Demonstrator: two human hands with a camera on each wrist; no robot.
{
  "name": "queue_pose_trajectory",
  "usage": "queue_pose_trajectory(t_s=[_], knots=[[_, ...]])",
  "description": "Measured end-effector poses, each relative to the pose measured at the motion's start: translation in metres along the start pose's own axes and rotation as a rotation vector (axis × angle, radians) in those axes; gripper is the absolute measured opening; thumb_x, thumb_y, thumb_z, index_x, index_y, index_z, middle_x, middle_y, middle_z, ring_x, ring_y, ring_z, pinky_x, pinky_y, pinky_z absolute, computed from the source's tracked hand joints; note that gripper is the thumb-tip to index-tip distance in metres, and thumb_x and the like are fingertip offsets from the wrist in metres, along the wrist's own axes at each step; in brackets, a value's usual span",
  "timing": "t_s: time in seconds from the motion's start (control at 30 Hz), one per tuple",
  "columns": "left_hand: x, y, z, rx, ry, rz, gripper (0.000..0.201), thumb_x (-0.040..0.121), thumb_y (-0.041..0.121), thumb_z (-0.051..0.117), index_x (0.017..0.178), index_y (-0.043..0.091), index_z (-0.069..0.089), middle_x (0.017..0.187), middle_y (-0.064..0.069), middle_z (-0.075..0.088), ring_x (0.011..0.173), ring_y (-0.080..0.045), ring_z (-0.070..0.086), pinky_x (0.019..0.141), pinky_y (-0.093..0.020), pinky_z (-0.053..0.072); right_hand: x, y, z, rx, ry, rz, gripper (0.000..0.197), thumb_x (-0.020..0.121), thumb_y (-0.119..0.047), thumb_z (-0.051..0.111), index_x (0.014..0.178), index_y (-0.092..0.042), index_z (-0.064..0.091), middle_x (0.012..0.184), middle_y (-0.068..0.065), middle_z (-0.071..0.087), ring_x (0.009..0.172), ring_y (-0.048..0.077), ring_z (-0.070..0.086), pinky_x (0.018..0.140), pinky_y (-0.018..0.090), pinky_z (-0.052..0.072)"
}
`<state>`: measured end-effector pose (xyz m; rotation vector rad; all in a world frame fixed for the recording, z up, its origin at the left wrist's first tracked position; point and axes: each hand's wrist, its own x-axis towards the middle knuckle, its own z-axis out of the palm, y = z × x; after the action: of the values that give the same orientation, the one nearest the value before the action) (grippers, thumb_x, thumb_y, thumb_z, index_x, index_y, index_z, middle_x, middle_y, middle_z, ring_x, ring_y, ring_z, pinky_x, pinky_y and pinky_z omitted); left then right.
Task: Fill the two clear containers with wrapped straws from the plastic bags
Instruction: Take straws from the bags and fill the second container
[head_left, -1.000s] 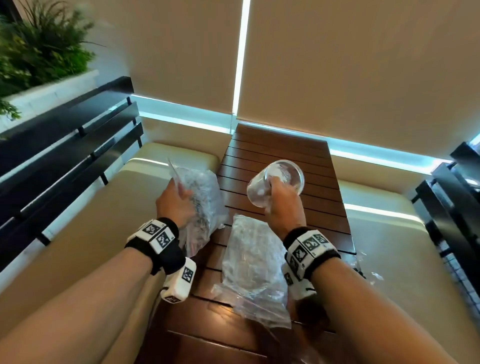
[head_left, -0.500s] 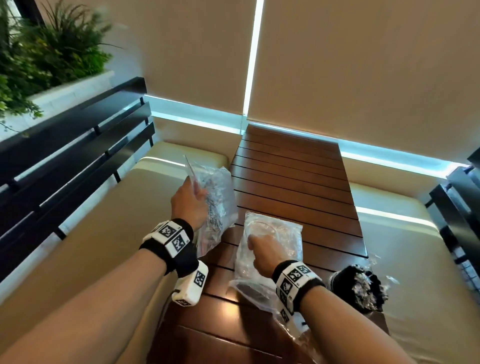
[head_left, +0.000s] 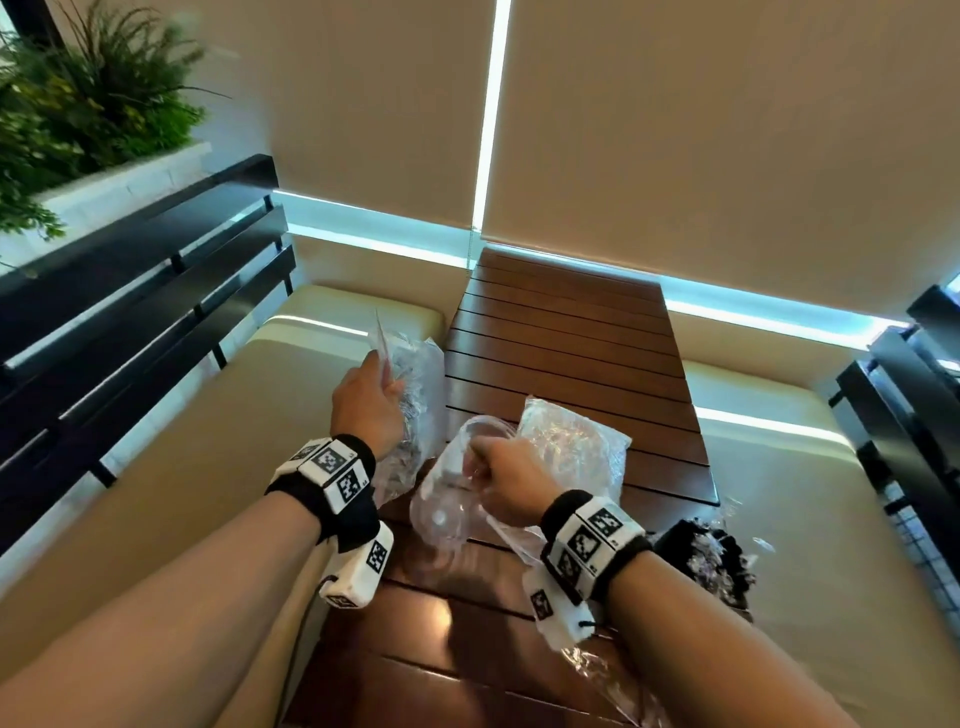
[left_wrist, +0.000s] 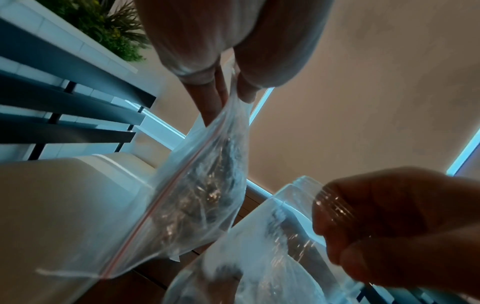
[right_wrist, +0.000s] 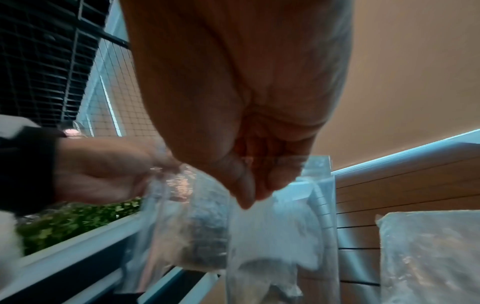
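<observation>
My left hand (head_left: 382, 382) pinches the top of a clear zip bag (head_left: 415, 410) of wrapped straws and holds it up at the left edge of the slatted wooden table (head_left: 561, 332). In the left wrist view the bag (left_wrist: 202, 195) hangs from my fingers (left_wrist: 221, 90). My right hand (head_left: 483, 462) grips a clear container (head_left: 444, 499) by its rim, tilted low over the table beside that bag. The container's straight walls (right_wrist: 280, 236) hang below the palm. A second straw bag (head_left: 576, 441) lies flat just beyond my right hand. A container of dark wrapped straws (head_left: 711, 561) sits at the table's right edge.
Beige cushions (head_left: 208, 467) flank the table on both sides. Black slatted rails (head_left: 130, 291) stand at left and right, and a green plant (head_left: 88, 104) at far left. Crumpled clear plastic (head_left: 597, 670) lies under my right forearm.
My right hand has brought the clear container down from above the table's middle to low beside the left bag. The view shifted, and the straw-filled container at right came into sight.
</observation>
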<state>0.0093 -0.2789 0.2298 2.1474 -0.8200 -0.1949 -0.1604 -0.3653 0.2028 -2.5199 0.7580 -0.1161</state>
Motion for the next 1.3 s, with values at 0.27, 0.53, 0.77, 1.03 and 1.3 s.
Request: queue_pose_trajectory(t_s=[0.27, 0.53, 0.77, 1.03, 1.3], knots=[[-0.021, 0.005, 0.012, 0.093, -0.099, 0.102, 0.010, 0.097, 0.020, 0.052, 0.092, 0.012, 0.048, 0.089, -0.010, 0.055, 0.083, -0.028, 0.054, 0.069, -0.031, 0.038, -0.032, 0.018, 0.033, -0.344, -0.184, -0.046, 0.020, 0.084, 0.001, 0.057, 0.100, -0.011, 0.061, 0.109, 0.014, 0.065, 0.101, 0.030, 0.063, 0.080, 0.033, 0.050], [-0.035, 0.016, 0.023, 0.123, -0.230, 0.159, 0.025, 0.099, 0.025, 0.049, 0.095, 0.012, 0.071, 0.096, -0.013, 0.071, 0.088, -0.033, 0.063, 0.073, -0.031, 0.043, -0.030, 0.028, 0.012, -0.388, 0.193, -0.110, 0.021, 0.090, -0.023, 0.056, 0.105, -0.010, 0.060, 0.108, 0.010, 0.061, 0.100, 0.026, 0.057, 0.087, 0.036, 0.049], [-0.034, 0.035, 0.020, -0.129, -0.218, -0.005, 0.003, 0.078, 0.024, 0.078, 0.079, 0.022, 0.079, 0.078, 0.007, 0.074, 0.077, -0.008, 0.067, 0.076, -0.024, 0.053, -0.009, -0.016, -0.007, 0.475, 0.320, 0.169, 0.027, 0.079, -0.031, 0.072, 0.099, -0.022, 0.056, 0.080, -0.006, 0.071, 0.078, 0.009, 0.067, 0.070, 0.025, 0.054], [-0.029, 0.026, 0.003, -0.253, -0.528, -0.059, 0.011, 0.084, 0.006, 0.072, 0.085, 0.016, 0.076, 0.085, -0.010, 0.075, 0.078, -0.025, 0.072, 0.074, -0.044, 0.061, -0.002, -0.005, 0.007, 1.134, 0.290, 0.308, 0.015, 0.088, -0.019, 0.071, 0.093, -0.006, 0.065, 0.079, 0.012, 0.068, 0.062, 0.014, 0.064, 0.057, 0.028, 0.051], [-0.034, 0.024, 0.011, -0.285, -0.574, -0.115, 0.007, 0.078, 0.006, 0.075, 0.074, 0.010, 0.071, 0.074, -0.012, 0.069, 0.069, -0.021, 0.064, 0.067, -0.035, 0.057, 0.005, -0.009, 0.007, 0.860, 0.409, 0.302, 0.005, 0.075, -0.024, 0.070, 0.074, -0.019, 0.072, 0.070, 0.005, 0.073, 0.067, 0.023, 0.072, 0.070, 0.047, 0.062]])
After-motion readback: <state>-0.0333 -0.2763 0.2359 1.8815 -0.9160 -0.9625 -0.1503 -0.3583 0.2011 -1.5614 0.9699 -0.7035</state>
